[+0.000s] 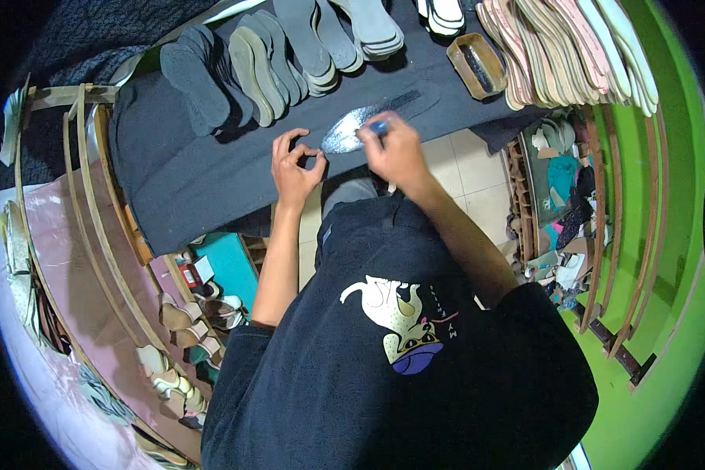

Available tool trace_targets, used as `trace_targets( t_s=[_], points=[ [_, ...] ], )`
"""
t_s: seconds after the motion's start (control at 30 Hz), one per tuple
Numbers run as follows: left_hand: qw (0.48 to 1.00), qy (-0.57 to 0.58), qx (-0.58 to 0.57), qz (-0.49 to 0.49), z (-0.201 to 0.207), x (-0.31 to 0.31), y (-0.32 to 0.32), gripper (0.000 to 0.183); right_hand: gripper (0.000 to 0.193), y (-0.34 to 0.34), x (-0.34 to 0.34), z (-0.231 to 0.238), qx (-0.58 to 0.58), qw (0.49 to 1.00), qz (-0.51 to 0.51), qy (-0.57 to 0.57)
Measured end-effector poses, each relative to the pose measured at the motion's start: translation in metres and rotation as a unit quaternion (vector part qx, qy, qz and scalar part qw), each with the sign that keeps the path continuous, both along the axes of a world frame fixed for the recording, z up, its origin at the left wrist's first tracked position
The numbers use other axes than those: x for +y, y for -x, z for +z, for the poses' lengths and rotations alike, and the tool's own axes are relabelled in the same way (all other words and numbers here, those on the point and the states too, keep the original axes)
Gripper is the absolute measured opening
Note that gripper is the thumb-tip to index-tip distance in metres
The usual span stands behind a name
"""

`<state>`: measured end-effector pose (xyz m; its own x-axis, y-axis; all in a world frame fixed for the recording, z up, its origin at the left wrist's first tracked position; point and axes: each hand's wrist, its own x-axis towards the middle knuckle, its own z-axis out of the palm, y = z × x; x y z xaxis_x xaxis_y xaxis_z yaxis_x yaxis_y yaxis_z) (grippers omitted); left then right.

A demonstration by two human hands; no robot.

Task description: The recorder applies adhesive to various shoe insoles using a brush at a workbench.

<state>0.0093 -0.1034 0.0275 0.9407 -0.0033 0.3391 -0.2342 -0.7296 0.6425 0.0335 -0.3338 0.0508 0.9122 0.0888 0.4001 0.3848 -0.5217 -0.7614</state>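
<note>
On the dark cloth-covered table lies a shoe sole piece (343, 133), dark, with a glossy wet sheen over its wide end. My right hand (397, 153) is closed round a blue-handled brush (378, 127) above that sheen; the hand hides the working end. At the near left tip of the sole piece, my left hand (296, 169) pinches the edge between thumb and forefinger. Its other fingers are curled and raised. Beyond both hands stand stacks of grey insoles (258, 74) and black ones (196, 78).
A brown rectangular tub (478, 66) with dark contents sits at the table's far right, beside stacked pink and white insoles (556, 55). Wooden racks (94, 196) run down the left. Shoes (180, 313) stand low on the left, and scraps (560, 204) fill a crate right.
</note>
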Motion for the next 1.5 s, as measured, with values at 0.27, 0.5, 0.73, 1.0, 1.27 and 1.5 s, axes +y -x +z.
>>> trace_targets(
  t_s=[0.27, 0.5, 0.73, 1.0, 1.27, 1.5],
  points=[
    [1.000, -0.003, 0.010, 0.002, 0.000, 0.002, 0.001, 0.011, 0.018, -0.036, -0.071, 0.008, -0.075, 0.981, -0.082, 0.160],
    [1.000, -0.009, 0.013, -0.005, 0.000, 0.001, -0.002, 0.012, 0.020, 0.020, 0.000, 0.018, -0.070, 0.979, 0.121, 0.152],
    [0.999, -0.022, 0.023, 0.017, -0.002, -0.001, 0.001, 0.014, 0.013, -0.033, -0.085, 0.019, 0.078, 0.986, -0.142, -0.036],
    [1.000, -0.019, 0.019, 0.001, 0.002, -0.003, 0.000, 0.017, 0.022, 0.026, -0.012, 0.011, -0.109, 0.970, 0.109, 0.188],
    [0.999, -0.041, 0.018, 0.009, 0.002, -0.001, 0.004, 0.019, 0.018, -0.027, -0.079, 0.020, 0.052, 0.989, -0.135, -0.026],
    [0.998, -0.057, 0.029, 0.011, 0.007, -0.006, 0.000, 0.028, 0.027, 0.015, -0.026, 0.017, -0.092, 0.966, 0.094, 0.222]
  ],
)
